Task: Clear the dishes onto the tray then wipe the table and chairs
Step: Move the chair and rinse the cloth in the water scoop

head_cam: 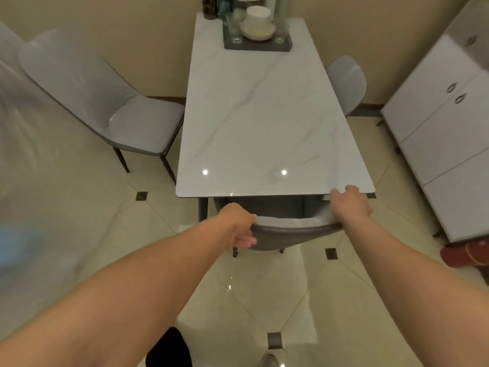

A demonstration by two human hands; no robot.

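Your left hand (235,223) and right hand (350,203) curl their fingers over the backrest top of the grey chair (288,231) tucked under the table's (264,115) near end. The seat is hidden beneath. Stacked dishes (258,23) on the dark tray (258,46) blur at the far end.

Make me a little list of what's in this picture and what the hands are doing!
left hand: grips the near chair's backrest
right hand: grips the same backrest
near chair: tucked under the table's near end
table: white marble top
tray: at the far end, holding stacked dishes and glasses
other chairs: one on each side
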